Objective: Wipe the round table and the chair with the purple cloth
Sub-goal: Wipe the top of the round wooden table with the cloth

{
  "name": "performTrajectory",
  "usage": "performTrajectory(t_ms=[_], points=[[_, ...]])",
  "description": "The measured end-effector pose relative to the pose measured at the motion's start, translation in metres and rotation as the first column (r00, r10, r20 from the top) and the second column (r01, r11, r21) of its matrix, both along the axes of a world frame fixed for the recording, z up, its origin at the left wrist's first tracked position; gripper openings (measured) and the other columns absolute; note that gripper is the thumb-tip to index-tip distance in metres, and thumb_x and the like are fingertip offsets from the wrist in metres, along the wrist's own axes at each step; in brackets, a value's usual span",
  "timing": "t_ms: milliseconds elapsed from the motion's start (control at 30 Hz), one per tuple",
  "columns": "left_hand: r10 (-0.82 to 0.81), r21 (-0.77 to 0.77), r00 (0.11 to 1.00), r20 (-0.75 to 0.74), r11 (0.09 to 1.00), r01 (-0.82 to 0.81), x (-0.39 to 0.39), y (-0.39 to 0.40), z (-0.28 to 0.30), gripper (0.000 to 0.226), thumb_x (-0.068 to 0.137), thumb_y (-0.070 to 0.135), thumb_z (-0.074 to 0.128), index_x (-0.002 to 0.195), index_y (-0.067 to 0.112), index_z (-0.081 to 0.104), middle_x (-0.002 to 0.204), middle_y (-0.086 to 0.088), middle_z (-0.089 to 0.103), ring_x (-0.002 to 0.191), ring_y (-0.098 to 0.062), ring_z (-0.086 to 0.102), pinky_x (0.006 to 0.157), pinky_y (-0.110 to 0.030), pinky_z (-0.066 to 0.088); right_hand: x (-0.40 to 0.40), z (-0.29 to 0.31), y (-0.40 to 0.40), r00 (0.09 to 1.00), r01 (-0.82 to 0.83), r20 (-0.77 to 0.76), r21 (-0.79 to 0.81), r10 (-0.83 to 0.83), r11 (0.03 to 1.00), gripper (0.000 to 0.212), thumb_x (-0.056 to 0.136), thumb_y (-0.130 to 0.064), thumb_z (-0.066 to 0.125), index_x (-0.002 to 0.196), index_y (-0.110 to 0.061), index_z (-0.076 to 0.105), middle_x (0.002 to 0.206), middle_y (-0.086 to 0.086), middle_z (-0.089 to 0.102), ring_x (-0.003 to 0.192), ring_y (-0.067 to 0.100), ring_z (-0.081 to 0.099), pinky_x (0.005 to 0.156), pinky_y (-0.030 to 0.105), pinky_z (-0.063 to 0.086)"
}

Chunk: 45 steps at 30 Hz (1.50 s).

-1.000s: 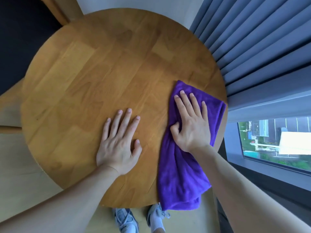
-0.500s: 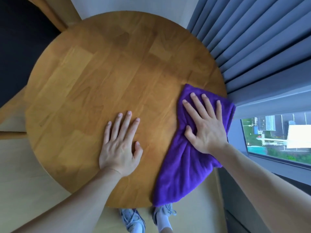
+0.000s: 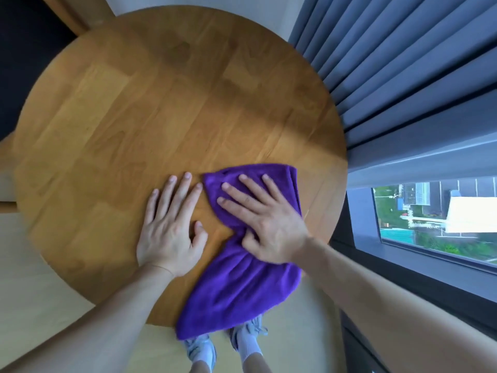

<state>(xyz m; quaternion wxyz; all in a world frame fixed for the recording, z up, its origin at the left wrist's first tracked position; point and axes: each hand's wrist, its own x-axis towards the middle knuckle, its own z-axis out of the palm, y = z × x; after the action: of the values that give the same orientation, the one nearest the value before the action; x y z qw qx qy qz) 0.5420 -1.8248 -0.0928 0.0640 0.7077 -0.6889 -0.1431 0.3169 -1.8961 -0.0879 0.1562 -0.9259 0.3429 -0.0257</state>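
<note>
Cloth (image 3: 239,289) stretched long from far to near, far end bunched under right hand (image 3: 265,224), near end drooping past table (image 3: 161,109) edge. Pressed flat by spread, straight fingers, palm down, nothing pinched. Left hand (image 3: 172,227) just beside, flat on bare wood, fingers straight, forefinger almost touching cloth's far corner. Both forearms angled inward.

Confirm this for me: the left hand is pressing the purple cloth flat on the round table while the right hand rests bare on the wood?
Hands are swapped. The head view shows the right hand pressing the purple cloth on the round table, while the left hand rests bare on the wood.
</note>
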Motion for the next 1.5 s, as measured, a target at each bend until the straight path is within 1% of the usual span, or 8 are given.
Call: performTrajectory(t_ms=[367, 567, 667, 867, 933, 1167, 1267, 1500], points=[[0.009, 0.023, 1.000, 0.009, 1.000, -0.009, -0.002, 0.000, 0.002, 0.079, 0.083, 0.031, 0.042, 0.161, 0.018, 0.035, 0.173, 0.001, 0.020, 0.161, -0.021, 0.011, 0.130, -0.047, 0.007, 0.036, 0.003, -0.026, 0.625, 0.771, -0.031, 0.179, -0.780, 0.611, 0.084, 0.085, -0.055, 0.042, 0.161, -0.036, 0.015, 0.171, -0.008, -0.005, 0.156, 0.021, -0.014, 0.120, 0.061, -0.013], [0.015, 0.009, 1.000, 0.000, 1.000, -0.015, -0.002, 0.002, 0.003, 0.078, 0.084, 0.030, 0.041, 0.161, 0.017, 0.035, 0.173, 0.001, 0.020, 0.161, -0.021, 0.012, 0.130, -0.047, 0.009, 0.035, -0.002, 0.026, 0.922, 0.387, -0.008, 0.047, -0.387, 0.921, 0.079, 0.087, -0.045, 0.050, 0.161, -0.030, 0.024, 0.170, -0.006, 0.012, 0.158, 0.026, 0.000, 0.120, 0.067, 0.000], [0.018, -0.011, 1.000, -0.009, 1.000, -0.018, -0.003, 0.000, 0.001, 0.078, 0.083, 0.029, 0.042, 0.160, 0.017, 0.036, 0.173, 0.000, 0.022, 0.161, -0.022, 0.014, 0.130, -0.048, 0.010, -0.002, -0.006, 0.005, 0.929, 0.366, -0.049, -0.027, -0.366, 0.930, 0.081, 0.084, -0.046, 0.050, 0.160, -0.033, 0.025, 0.170, -0.009, 0.014, 0.158, 0.026, 0.002, 0.119, 0.069, -0.002], [0.000, -0.018, 1.000, 0.011, 1.000, 0.000, 0.003, -0.001, -0.003, 0.078, 0.084, 0.028, 0.041, 0.161, 0.018, 0.033, 0.173, -0.001, 0.021, 0.161, -0.023, 0.012, 0.129, -0.051, 0.010, 0.020, -0.001, -0.016, 0.399, 0.917, -0.049, 0.022, -0.916, 0.398, 0.085, 0.079, -0.038, 0.045, 0.160, -0.033, 0.022, 0.171, -0.007, 0.008, 0.157, 0.025, -0.004, 0.120, 0.065, -0.007], [0.016, -0.026, 1.000, 0.005, 1.000, -0.016, -0.002, 0.001, -0.002, 0.080, 0.082, 0.027, 0.042, 0.160, 0.017, 0.034, 0.173, -0.002, 0.022, 0.160, -0.025, 0.015, 0.129, -0.052, 0.012, 0.042, -0.001, -0.011, 0.353, 0.935, -0.051, 0.041, -0.934, 0.351, 0.086, 0.080, -0.034, 0.046, 0.161, -0.028, 0.019, 0.171, -0.005, 0.004, 0.157, 0.025, -0.005, 0.120, 0.065, -0.004], [-0.025, 0.008, 1.000, 0.012, 1.000, 0.025, 0.000, 0.001, 0.000, 0.083, 0.079, 0.028, 0.044, 0.160, 0.015, 0.034, 0.173, -0.006, 0.021, 0.160, -0.030, 0.016, 0.128, -0.055, 0.012, 0.043, 0.002, 0.034, 0.838, 0.546, -0.054, 0.070, -0.543, 0.835, 0.084, 0.082, -0.034, 0.043, 0.162, -0.022, 0.020, 0.171, -0.003, 0.008, 0.158, 0.023, -0.002, 0.122, 0.062, 0.002], [-0.033, 0.006, 0.999, 0.019, 0.999, 0.032, -0.002, 0.001, -0.002, 0.084, 0.079, 0.029, 0.046, 0.160, 0.015, 0.035, 0.173, -0.006, 0.020, 0.160, -0.029, 0.015, 0.128, -0.055, 0.011, -0.001, 0.000, 0.022, 0.878, 0.479, -0.010, 0.053, -0.479, 0.876, 0.084, 0.077, -0.031, 0.050, 0.159, -0.025, 0.030, 0.169, -0.004, 0.018, 0.157, 0.019, 0.006, 0.124, 0.058, 0.006], [-0.050, 0.018, 0.998, 0.024, 0.999, 0.049, -0.004, 0.002, 0.001, 0.082, 0.081, 0.030, 0.043, 0.161, 0.013, 0.033, 0.172, -0.009, 0.022, 0.160, -0.030, 0.014, 0.129, -0.054, 0.007, 0.018, -0.003, 0.017, 0.289, 0.957, 0.047, 0.027, -0.956, 0.290, 0.077, 0.080, -0.035, 0.047, 0.156, -0.029, 0.035, 0.168, -0.009, 0.020, 0.157, 0.016, 0.007, 0.126, 0.052, 0.002]])
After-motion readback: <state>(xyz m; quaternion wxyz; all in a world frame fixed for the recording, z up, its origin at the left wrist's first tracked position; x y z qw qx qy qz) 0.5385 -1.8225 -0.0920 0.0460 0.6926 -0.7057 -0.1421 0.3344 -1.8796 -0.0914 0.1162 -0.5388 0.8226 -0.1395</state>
